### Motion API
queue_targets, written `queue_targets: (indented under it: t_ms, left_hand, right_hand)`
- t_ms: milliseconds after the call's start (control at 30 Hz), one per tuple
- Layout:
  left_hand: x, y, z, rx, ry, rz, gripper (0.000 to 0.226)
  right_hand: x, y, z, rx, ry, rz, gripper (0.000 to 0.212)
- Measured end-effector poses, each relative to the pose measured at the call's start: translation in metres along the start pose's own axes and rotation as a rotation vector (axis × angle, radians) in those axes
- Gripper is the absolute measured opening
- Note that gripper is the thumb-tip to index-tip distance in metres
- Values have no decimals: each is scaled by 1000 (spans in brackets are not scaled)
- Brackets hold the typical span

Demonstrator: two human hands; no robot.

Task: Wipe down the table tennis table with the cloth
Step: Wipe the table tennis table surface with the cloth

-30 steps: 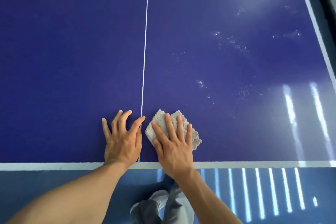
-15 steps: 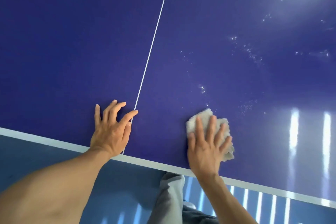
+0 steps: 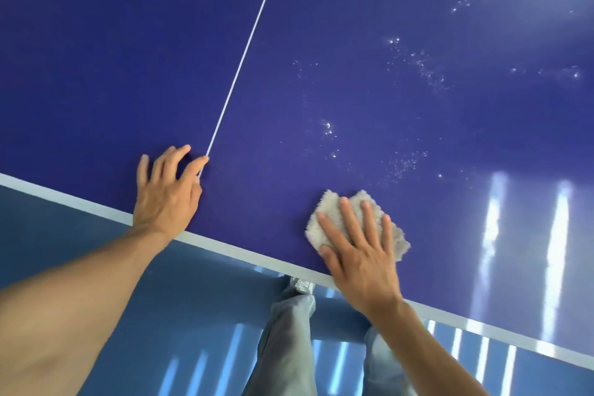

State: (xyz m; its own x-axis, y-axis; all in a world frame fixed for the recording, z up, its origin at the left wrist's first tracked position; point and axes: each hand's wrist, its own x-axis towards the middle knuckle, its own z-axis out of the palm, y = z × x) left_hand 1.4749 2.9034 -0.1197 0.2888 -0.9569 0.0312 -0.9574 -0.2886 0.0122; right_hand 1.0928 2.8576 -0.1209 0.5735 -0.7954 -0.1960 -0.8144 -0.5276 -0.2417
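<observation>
A dark blue table tennis table (image 3: pixel 385 106) fills most of the head view, with a white centre line (image 3: pixel 244 55) and a white near edge line (image 3: pixel 225 247). A folded beige fluffy cloth (image 3: pixel 331 212) lies flat on the table close to the near edge. My right hand (image 3: pixel 360 254) presses on it with straight, spread fingers. My left hand (image 3: pixel 167 196) rests flat on the bare table at the foot of the centre line, fingers spread, holding nothing.
Small white droplets or specks (image 3: pixel 414 64) are scattered over the table's right half beyond the cloth. Bright window reflections (image 3: pixel 559 235) lie on the right. Below the table edge are a blue floor (image 3: pixel 193 315), my grey trousers (image 3: pixel 289 347) and a shoe (image 3: pixel 302 284).
My right hand has slid the cloth to the right along the near edge, away from the centre line. My left hand has stayed by the centre line. The view has tilted.
</observation>
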Motion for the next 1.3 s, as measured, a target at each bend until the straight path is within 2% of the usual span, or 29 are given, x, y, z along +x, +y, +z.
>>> queue_targets:
  t_ms: [100, 233, 333, 400, 467, 533, 633, 767, 867, 1000, 1067, 1200, 1300]
  left_hand:
    - [-21, 44, -6, -77, 66, -222, 46]
    - [-58, 145, -12, -245, 125, -241, 39]
    - [-84, 234, -10, -333, 126, -254, 38]
    - [-97, 287, -8, -381, 134, -292, 38]
    - [-99, 332, -8, -405, 149, -346, 38]
    - [-97, 370, -7, -415, 151, -414, 39]
    - [-92, 412, -1, -384, 120, -504, 37]
    - [-90, 425, 10, -267, 90, -552, 38]
    - [-91, 425, 11, -227, 81, -542, 38]
    - [-89, 427, 10, -217, 71, -569, 38]
    - [-89, 427, 10, -215, 72, -570, 39]
    - [-88, 426, 12, -223, 90, -568, 39]
    - [-89, 424, 15, -224, 102, -560, 38]
  right_hand:
    - [-54, 74, -16, -1, -20, 102, 53]
    - [-85, 145, -37, 18, -55, 330, 59]
    - [-68, 143, -41, 69, 9, 468, 61]
    - [-58, 125, -40, 69, 13, 319, 57]
    - [-58, 118, -34, 26, -12, 30, 54]
    - [-64, 134, -29, -5, -29, -168, 52]
    - [-92, 186, -29, -43, -25, -230, 52]
    - [-142, 291, -47, -102, -49, -167, 53]
    - [-158, 341, -71, -68, -87, -20, 55]
    - [-133, 329, -79, 29, -30, 304, 61]
    - [-112, 302, -73, 77, 17, 387, 60]
    - [-83, 258, -61, 51, 31, 155, 54]
    - [-93, 257, -48, 8, 39, -54, 52]
